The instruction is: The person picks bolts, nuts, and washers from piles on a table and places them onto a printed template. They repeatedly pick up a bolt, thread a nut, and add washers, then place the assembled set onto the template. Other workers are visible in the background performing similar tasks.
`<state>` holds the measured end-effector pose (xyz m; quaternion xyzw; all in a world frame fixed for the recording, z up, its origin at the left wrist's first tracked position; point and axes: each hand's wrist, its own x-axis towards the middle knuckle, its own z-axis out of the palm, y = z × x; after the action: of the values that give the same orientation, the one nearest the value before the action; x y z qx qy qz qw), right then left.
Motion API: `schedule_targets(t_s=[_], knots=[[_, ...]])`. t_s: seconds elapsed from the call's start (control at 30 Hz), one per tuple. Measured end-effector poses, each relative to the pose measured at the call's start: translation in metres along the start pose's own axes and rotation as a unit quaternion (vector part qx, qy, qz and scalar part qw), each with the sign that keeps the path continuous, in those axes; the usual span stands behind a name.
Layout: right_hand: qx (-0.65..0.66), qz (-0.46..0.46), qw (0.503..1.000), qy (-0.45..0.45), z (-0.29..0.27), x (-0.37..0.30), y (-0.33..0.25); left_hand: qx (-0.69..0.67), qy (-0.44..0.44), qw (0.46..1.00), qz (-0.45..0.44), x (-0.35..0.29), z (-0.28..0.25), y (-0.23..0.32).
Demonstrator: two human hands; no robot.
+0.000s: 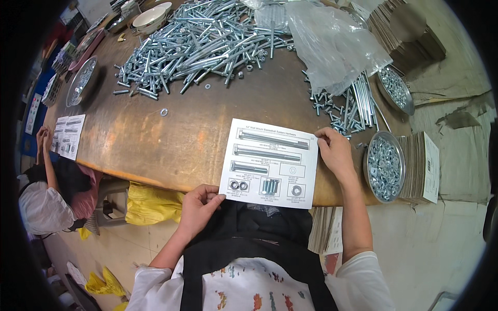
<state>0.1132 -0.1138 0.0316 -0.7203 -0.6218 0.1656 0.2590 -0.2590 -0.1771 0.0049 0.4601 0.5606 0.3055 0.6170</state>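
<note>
A white printed parts card with pictures of bolts, nuts and washers is held up flat at the table's front edge. My left hand pinches its lower left corner between thumb and fingers. At the upper right corner, my right hand grips the card's edge. Beyond it lies a large heap of long silver bolts. One loose washer rests on the wood between the heap and the card. To the right of my right hand stands a metal bowl of washers.
Short bolts and long rods lie at the right under a clear plastic bag. Another bowl of small hardware sits behind. Cardboard stacks stand beside the table. A co-worker at the left holds a similar card.
</note>
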Motion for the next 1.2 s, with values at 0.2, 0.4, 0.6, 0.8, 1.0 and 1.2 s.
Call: schedule_targets(t_s=[0.2,0.4,0.6,0.8,1.0,1.2], knots=[[0.023,0.079,0.996,-0.021,-0.006,-0.012,0.001,-0.064,-0.031,0.996,-0.045,0.002,-0.004,0.001],[0.138,0.154,0.977,-0.045,-0.011,-0.014,0.017,0.005,-0.018,1.0,0.021,-0.001,-0.001,0.008],[0.205,0.092,0.97,-0.089,0.003,0.002,0.004,-0.084,0.029,0.996,-0.025,-0.009,-0.02,-0.001],[0.264,0.061,0.952,-0.145,0.079,0.045,-0.094,-0.138,0.121,0.983,-0.004,-0.019,-0.125,0.001],[0.223,-0.042,0.958,-0.175,0.182,0.083,-0.197,-0.091,0.223,0.97,0.008,-0.019,-0.26,-0.006],[0.198,-0.108,0.954,-0.195,0.26,0.099,-0.295,-0.03,0.323,0.946,-0.015,-0.011,-0.365,-0.013]])
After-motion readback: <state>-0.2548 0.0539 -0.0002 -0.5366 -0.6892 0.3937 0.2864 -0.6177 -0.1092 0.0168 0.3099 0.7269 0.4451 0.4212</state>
